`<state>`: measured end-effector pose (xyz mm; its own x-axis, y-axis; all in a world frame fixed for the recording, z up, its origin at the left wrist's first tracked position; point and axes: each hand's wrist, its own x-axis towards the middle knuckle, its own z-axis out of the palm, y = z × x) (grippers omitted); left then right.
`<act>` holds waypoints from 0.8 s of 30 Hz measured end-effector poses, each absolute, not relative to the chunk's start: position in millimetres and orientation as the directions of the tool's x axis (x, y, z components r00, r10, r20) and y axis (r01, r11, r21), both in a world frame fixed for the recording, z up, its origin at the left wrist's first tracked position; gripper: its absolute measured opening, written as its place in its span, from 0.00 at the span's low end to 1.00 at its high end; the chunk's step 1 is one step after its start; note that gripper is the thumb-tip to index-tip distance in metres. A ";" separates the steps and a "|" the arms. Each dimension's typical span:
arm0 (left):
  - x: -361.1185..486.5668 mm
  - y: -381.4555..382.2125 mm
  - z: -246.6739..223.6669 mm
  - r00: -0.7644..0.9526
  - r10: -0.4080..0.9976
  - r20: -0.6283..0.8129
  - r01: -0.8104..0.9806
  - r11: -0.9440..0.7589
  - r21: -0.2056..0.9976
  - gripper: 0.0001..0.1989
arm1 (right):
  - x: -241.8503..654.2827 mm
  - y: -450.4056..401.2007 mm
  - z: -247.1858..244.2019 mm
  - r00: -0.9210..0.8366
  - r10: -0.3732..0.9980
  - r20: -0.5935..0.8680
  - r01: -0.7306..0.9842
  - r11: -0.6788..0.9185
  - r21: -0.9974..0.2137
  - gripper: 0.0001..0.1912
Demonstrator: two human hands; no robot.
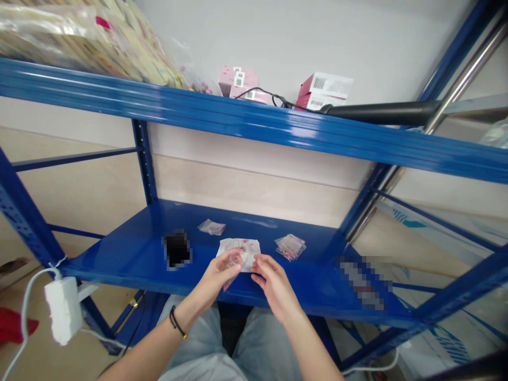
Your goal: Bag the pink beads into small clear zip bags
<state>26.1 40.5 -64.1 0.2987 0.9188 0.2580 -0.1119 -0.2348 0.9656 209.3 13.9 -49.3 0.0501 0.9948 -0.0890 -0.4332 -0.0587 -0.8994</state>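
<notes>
Small clear packet [236, 257] sits in the left hand [224, 265], gripped between thumb and fingers just over the white wrapper [249, 255], near the front edge of the blue shelf [130, 248]. The right hand [273, 280] has its bent fingertips at the right edge of that wrapper; whether they pinch it or only touch it, I cannot tell. Beyond the hands, to the left, lies a loose group of clear sleeves [212, 227], and to the right a fanned pile of clear packets [291, 247] with pinkish-red bits showing along its lower part. Further left on the same surface is a blurred-out black object [177, 250], well apart from both hands. A dark bracelet [177, 323] circles the left wrist. On the upper shelf [238, 117] stand pink boxes [240, 82] and red-and-white boxes [327, 90], with a black tube [384, 112] lying to their right.
</notes>
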 end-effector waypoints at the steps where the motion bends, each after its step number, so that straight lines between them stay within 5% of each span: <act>1: 24.6 42.8 -51.8 0.315 0.887 0.338 -0.021 -0.350 0.937 0.25 | 204.2 13.4 -50.9 0.041 0.991 -0.128 -0.530 -0.087 -0.843 0.17; 4: 21.5 50.7 -9.5 0.489 0.684 0.541 0.264 -0.707 0.656 0.21 | 189.9 15.1 -50.1 0.030 0.973 -0.230 -0.750 -0.130 -0.648 0.10; 8: 28.2 60.1 33.5 0.816 0.381 0.434 0.330 -0.924 0.191 0.15 | 176.0 22.3 -44.8 0.094 0.965 -0.245 -0.844 -0.054 -0.534 0.10; 11: 38.3 62.4 46.6 0.891 0.261 0.370 0.279 -0.960 0.006 0.07 | 166.7 28.3 -48.9 0.145 0.963 -0.226 -0.840 0.000 -0.542 0.10; 18: 47.8 54.4 50.7 0.930 0.196 0.312 0.247 -0.960 -0.134 0.11 | 144.8 35.6 -71.8 0.209 0.957 -0.199 -0.825 0.064 -0.561 0.05; 24: 37.1 53.5 42.6 0.900 0.284 0.331 0.288 -0.957 0.039 0.12 | 131.9 34.6 -79.8 0.174 0.962 -0.209 -0.844 0.037 -0.535 0.06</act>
<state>37.1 53.5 42.6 0.8996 0.2843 0.3314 0.2880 -0.9568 0.0390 131.9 34.6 -79.8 0.1744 0.9623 -0.2088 -0.8440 0.0369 -0.5350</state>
